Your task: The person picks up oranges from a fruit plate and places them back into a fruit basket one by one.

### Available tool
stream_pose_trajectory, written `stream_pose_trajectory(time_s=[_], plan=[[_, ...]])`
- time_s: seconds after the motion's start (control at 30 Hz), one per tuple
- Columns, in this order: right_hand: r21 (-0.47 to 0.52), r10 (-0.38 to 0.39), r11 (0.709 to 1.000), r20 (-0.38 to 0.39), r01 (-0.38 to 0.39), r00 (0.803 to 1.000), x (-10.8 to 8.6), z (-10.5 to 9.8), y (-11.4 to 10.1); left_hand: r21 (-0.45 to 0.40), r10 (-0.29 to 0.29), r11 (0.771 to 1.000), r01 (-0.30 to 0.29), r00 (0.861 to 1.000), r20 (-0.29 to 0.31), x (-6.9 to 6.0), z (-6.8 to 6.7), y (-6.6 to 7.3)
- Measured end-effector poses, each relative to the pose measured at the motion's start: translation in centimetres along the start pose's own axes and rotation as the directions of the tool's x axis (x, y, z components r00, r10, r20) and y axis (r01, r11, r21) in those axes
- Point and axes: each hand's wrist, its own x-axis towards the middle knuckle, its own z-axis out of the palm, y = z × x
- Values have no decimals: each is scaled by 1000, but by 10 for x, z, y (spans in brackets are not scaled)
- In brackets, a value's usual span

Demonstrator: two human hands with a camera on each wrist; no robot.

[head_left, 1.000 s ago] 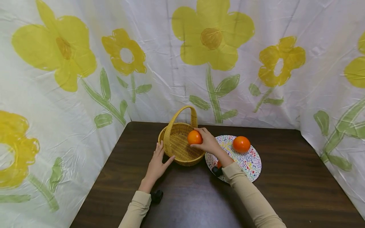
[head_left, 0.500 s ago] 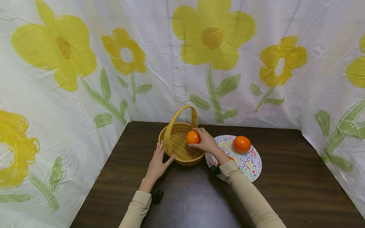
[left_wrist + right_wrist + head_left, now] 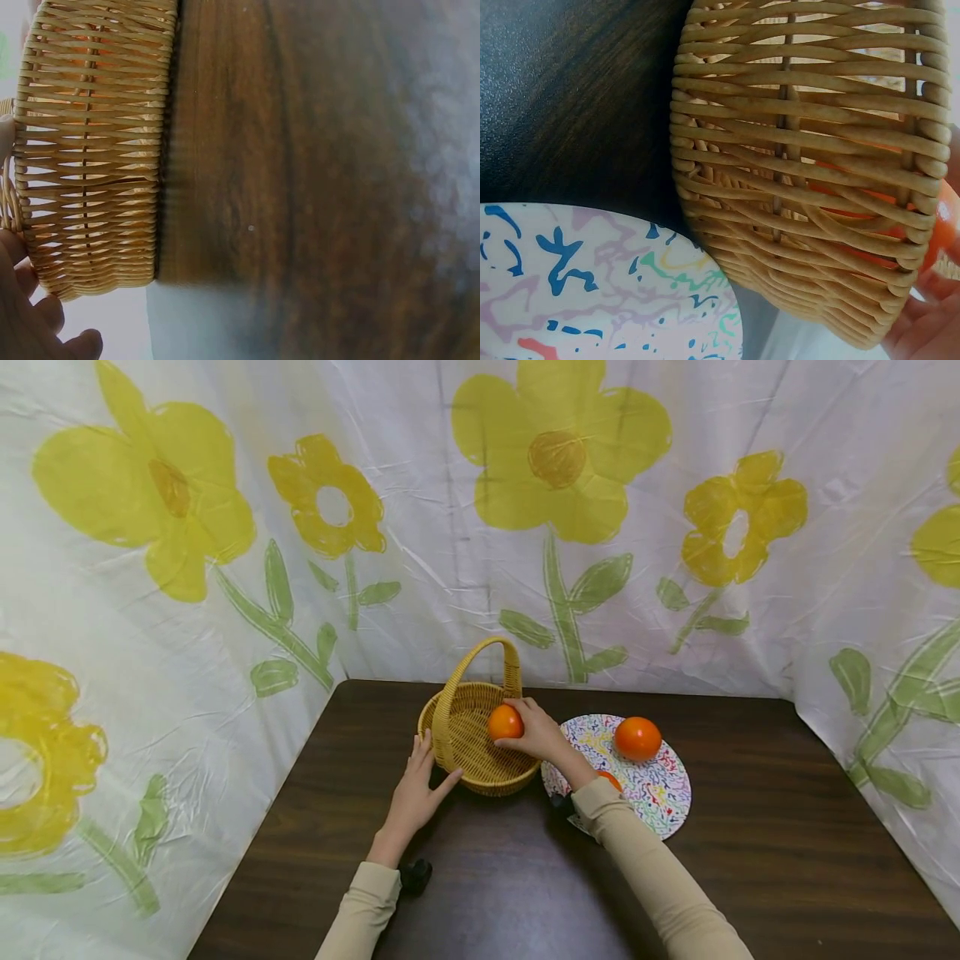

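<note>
A round wicker basket (image 3: 491,785) with a tall arched handle stands near the back of the table. My right hand (image 3: 538,732) holds a shiny round orange fruit (image 3: 506,722), thumb and fingers around it, within the basket's right side. Through the weave in the right wrist view, part of this fruit (image 3: 946,225) shows at the rim. With fingers spread, my left hand (image 3: 412,793) touches the basket's left side; its fingertips (image 3: 51,311) appear by the wicker in the left wrist view.
A round plate (image 3: 656,793) with multicoloured squiggles lies right of the basket. On it sit one orange fruit (image 3: 637,739) and another orange fruit (image 3: 611,779), mostly hidden by my right wrist. A flowered curtain (image 3: 420,593) hangs behind the dark wooden table (image 3: 765,827).
My right hand has moved slightly left and a little down into the basket with the orange fruit. The left hand stays at the basket.
</note>
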Motion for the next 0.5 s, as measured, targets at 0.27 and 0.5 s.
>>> stream_pose_trajectory(time_s=[0.27,0.5], plan=[[-13,15,1000,9,-15,1000,5,4,-1,8,-6,1000,6,1000,5,0,0,0],[-36,16,999,-9,-16,1000,10,10,2,0,-2,1000,2,1000,-3,1,1,-1]])
